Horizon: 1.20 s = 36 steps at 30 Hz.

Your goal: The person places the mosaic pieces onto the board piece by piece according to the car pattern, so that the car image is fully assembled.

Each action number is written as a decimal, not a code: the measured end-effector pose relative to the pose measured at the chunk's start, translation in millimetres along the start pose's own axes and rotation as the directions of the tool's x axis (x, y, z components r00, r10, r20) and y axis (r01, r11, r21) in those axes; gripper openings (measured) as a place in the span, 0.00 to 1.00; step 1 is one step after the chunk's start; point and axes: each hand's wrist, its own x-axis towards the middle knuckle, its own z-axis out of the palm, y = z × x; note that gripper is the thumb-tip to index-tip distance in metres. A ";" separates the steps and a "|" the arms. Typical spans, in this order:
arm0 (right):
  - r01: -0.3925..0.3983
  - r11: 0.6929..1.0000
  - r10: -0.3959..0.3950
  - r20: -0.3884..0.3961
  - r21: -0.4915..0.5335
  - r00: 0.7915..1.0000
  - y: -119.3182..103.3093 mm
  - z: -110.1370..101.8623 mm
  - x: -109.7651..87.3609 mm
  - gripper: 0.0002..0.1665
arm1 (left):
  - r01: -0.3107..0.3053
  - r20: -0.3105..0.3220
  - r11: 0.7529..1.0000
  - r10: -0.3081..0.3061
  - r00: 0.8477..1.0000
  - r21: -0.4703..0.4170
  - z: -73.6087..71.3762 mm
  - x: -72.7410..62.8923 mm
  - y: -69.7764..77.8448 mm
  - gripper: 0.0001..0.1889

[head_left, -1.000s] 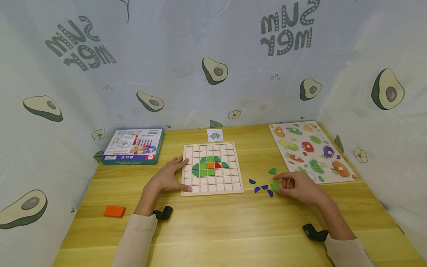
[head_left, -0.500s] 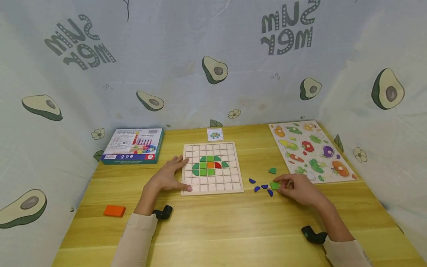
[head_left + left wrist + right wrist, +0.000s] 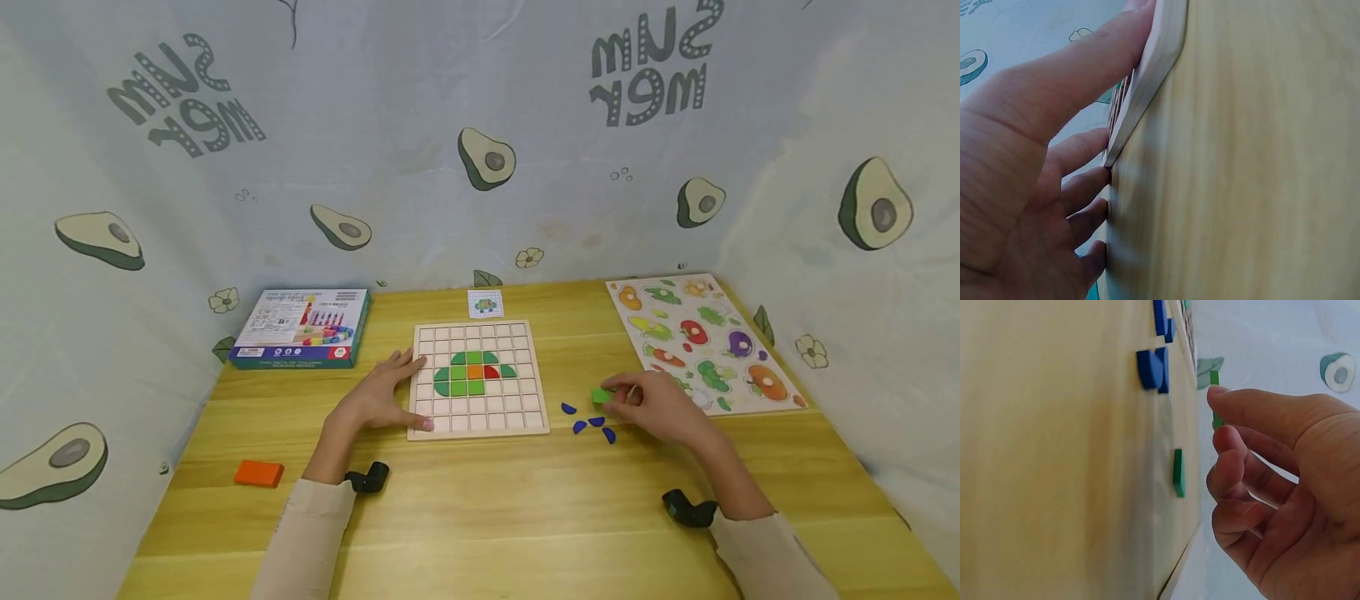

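Right hand [image 3: 648, 402]: thumb and forefinger closed in a pinch on the green square [image 3: 599, 396], remaining fingers curled behind. Square is held clear of the worktop [image 3: 480, 508], to the right of the board [image 3: 480, 422]; right wrist view shows it edge-on at the fingertips. In that same view a green quarter [image 3: 1179, 474] lies on the worktop near this hand; it is hidden in the head view. Four blue half-discs [image 3: 596, 422] lie loose between board and right hand, nearer the person than the square. Left hand [image 3: 378, 392]: fingers spread wide, gripping nothing; thumb rests on the board's near left corner, forefinger touches its left edge farther back. Board is flat, gridded, with green pieces [image 3: 458, 387] grouped around an orange square [image 3: 476, 372] and a red quarter [image 3: 491, 372]; many cells are bare. Printed card [image 3: 486, 303] just beyond the board's far edge. Box [image 3: 300, 329] at far left, orange block [image 3: 258, 473] at near left, vegetable puzzle [image 3: 678, 310] at far right. Avocado-print cloth [image 3: 420, 200] behind.
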 end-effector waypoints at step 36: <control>0.040 0.993 -0.043 0.026 0.114 0.999 -77.1 75.6 77.7 0.14 | 0.005 0.000 1.000 -0.005 1.000 0.002 1.1 2.3 -3.4 0.62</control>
